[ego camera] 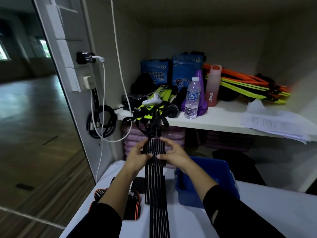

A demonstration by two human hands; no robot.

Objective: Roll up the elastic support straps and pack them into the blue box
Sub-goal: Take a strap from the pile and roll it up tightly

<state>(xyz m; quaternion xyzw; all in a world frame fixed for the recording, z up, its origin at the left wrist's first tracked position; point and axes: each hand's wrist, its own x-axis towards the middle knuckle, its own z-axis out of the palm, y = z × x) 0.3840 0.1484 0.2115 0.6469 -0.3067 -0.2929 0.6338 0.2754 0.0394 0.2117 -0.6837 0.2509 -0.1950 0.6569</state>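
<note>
A long black elastic strap with thin white stripes hangs down over the white table. Its top end is rolled into a short coil, held up between both hands. My left hand grips the coil's left side and my right hand grips its right side, thumbs on the front. The blue box stands on the table just right of the strap, under my right forearm. More straps, black with orange edges, lie on the table under my left forearm.
A white shelf ahead holds blue packages, a water bottle, a pink bottle, purple cones, and yellow and orange ladder straps. Papers lie at its right end. Cables hang from wall sockets at left. Purple mats are stacked below the shelf.
</note>
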